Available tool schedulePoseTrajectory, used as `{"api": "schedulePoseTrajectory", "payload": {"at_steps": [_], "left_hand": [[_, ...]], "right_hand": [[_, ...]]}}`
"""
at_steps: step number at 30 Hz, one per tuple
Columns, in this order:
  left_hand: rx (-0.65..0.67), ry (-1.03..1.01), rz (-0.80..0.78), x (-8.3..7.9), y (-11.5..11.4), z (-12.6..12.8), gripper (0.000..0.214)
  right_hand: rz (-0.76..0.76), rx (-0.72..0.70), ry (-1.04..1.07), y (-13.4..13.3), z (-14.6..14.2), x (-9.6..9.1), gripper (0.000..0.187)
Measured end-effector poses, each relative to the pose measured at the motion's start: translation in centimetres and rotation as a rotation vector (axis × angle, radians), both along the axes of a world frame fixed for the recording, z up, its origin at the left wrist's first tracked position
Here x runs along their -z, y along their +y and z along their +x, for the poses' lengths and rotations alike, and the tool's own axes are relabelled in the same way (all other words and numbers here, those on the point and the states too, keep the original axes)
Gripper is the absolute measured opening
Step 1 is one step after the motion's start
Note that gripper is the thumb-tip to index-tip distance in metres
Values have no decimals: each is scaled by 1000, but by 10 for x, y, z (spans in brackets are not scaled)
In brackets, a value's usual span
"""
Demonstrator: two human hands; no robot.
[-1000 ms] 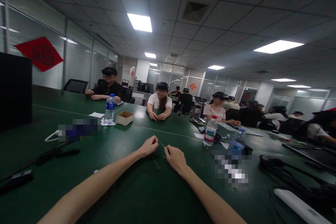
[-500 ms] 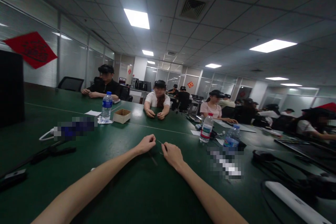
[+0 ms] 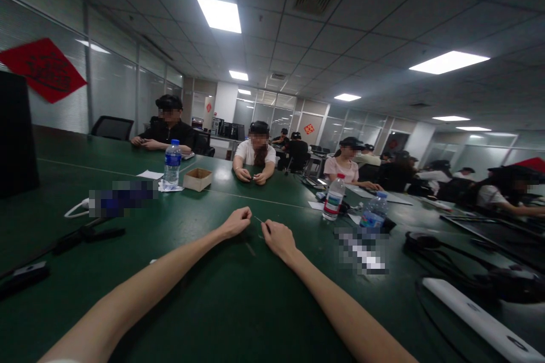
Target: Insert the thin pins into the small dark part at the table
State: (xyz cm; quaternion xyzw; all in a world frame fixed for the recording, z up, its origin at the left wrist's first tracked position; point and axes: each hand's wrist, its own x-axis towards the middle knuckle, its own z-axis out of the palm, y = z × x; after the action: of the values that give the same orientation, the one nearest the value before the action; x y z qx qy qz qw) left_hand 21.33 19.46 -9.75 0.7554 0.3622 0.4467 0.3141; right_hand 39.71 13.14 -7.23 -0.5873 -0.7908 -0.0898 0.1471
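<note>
little has been changed since a second ago, the gap being kept: a needle-like piece is pinched in the right hand, toward the curled left hand, whose grasp cannot be told, over the table, short of its far edge

The wearer's own two arms, bare from the hands up past the elbow area. The left forearm and right forearm are slim and smooth in outline, narrowing evenly to slender wrists. The left hand and right hand are bare too, with slim fingers. A whitish sliver edges the left arm at bottom, possibly a sleeve; too little shows to tell.
</note>
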Motion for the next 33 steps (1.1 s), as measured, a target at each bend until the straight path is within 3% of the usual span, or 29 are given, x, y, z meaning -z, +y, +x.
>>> {"api": "schedulePoseTrajectory", "payload": {"at_steps": [5, 12, 18, 33], "left_hand": [[74, -101, -105, 5, 6, -1, 12], [181, -320, -299, 10, 16, -2, 18], [221, -340, -394, 10, 17, -2, 21], [194, -153, -260, 6, 8, -4, 43]], "right_hand": [[14, 15, -27, 0, -1, 0, 48], [36, -93, -70, -6, -4, -6, 47], [31, -79, -101, -7, -5, -6, 49], [30, -26, -63, -2, -1, 1, 53]]}}
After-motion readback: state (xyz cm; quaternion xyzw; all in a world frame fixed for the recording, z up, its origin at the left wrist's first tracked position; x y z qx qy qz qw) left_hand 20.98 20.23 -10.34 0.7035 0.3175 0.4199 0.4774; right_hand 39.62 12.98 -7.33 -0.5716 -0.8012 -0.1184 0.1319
